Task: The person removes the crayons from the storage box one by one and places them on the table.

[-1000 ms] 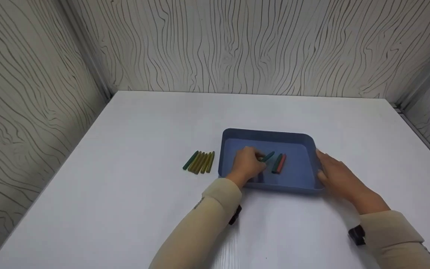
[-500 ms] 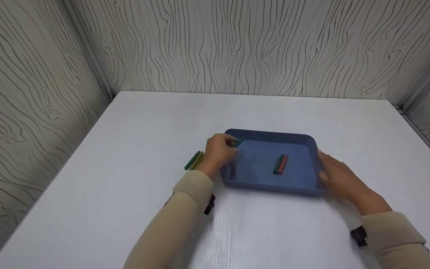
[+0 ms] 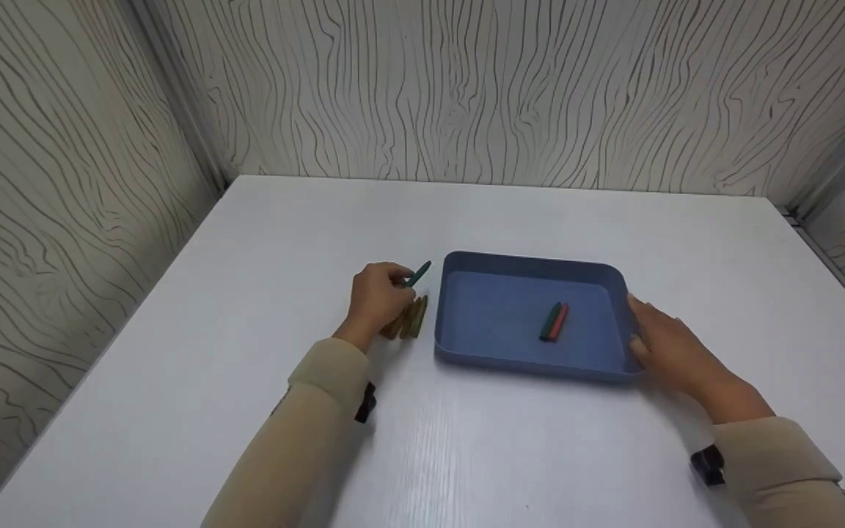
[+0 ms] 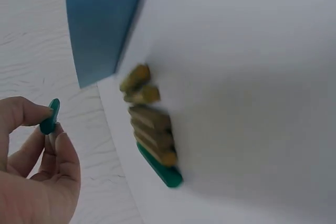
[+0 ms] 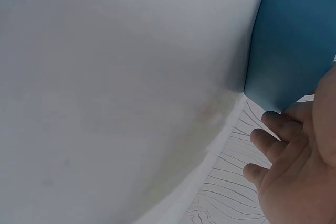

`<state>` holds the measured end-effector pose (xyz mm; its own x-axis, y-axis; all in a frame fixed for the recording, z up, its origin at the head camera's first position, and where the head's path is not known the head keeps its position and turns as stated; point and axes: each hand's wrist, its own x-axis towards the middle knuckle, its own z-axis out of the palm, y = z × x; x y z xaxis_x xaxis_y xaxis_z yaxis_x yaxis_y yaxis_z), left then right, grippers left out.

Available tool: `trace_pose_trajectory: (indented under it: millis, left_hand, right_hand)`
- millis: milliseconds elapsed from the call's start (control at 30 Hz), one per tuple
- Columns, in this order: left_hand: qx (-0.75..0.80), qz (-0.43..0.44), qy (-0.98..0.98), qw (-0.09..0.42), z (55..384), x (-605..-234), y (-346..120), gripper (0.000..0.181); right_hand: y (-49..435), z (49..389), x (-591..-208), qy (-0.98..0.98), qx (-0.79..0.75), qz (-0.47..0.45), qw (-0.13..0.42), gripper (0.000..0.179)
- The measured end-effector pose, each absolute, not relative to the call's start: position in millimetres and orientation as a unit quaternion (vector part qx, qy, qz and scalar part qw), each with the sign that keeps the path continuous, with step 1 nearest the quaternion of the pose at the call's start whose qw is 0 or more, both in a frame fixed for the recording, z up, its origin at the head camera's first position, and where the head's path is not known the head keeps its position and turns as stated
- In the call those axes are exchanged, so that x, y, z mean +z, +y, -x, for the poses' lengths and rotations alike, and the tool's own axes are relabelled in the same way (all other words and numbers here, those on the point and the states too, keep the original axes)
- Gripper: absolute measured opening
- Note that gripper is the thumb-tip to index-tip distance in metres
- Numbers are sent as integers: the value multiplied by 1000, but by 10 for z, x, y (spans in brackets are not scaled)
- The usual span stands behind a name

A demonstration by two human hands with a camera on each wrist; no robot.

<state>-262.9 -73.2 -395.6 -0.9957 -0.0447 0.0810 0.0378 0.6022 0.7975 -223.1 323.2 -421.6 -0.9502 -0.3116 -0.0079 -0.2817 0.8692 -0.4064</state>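
My left hand [image 3: 378, 297] pinches a dark green crayon [image 3: 419, 273] between thumb and fingers, left of the blue tray [image 3: 532, 367]. Below the hand, in the head view, lies a row of yellow-brown crayons [image 3: 415, 319], partly hidden by it. The left wrist view shows another green crayon [image 4: 160, 167] at the end of that row. Inside the tray, a dark green crayon [image 3: 550, 321] and a red crayon [image 3: 559, 323] lie side by side. My right hand [image 3: 675, 356] holds the tray's right wall, thumb at the rim and fingers along the outside.
The white table [image 3: 305, 227] ends at a wood-grain patterned panel [image 3: 452, 88] behind and a similar panel [image 3: 41, 183] at the left. Black wrist devices [image 3: 365, 403] show at both cuffs.
My left hand has carried the green crayon leftward, out from over the tray to above the crayon row on the table. My right hand stays at the tray's right side.
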Motion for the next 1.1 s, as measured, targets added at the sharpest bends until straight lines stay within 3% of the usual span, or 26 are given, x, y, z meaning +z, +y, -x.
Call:
trace_pose_trajectory:
  millis: [433,767,1100]
  left_hand:
    - [-430,-49,-901,41,2534,-4121,-1120,27]
    - [-426,-89,-901,6,2514,-4229,-1211,29]
    - [-415,-57,-908,-6,2511,-4263,-1228,28]
  right_hand:
    - [3238,2243,-4233,968,-198,148,38,62]
    - [3237,2240,-4228,968,-197,149,40,62]
    - [3244,2240,-4224,966,-209,146,47,63]
